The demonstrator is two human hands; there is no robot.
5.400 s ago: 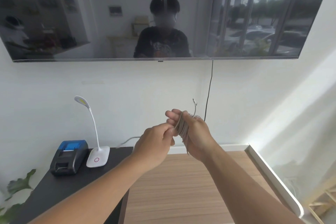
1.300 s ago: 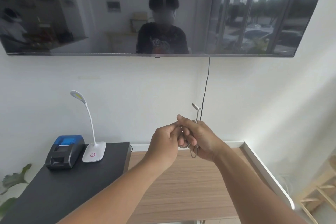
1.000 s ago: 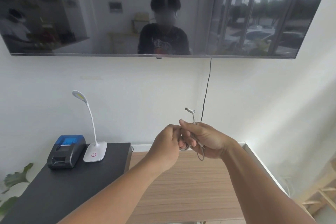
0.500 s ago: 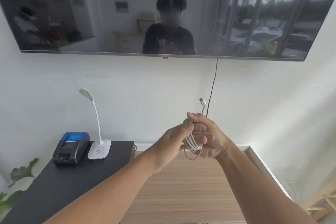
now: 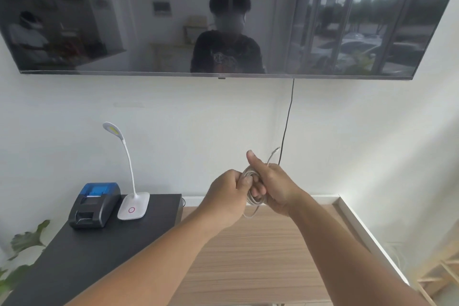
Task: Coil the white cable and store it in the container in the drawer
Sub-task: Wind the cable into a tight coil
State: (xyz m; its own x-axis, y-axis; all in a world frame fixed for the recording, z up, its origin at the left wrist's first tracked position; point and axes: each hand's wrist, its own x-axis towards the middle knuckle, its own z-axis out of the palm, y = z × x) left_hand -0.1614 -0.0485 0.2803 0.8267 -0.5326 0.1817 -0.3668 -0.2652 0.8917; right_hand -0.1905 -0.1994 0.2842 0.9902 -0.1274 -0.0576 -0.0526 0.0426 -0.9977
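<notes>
At frame centre above the wooden tabletop [image 5: 260,256], left hand [image 5: 227,190] and right hand [image 5: 273,186] both gripping the coiled white cable [image 5: 249,200], plug end poking upward.

No text, brand, number or label can be read anywhere in the frame. The only sign is a small red ring on the base of the white desk lamp [image 5: 133,208], at lower left. The printed design on the shirt reflected in the wall screen [image 5: 228,20], at upper centre, is too blurred to read.
</notes>
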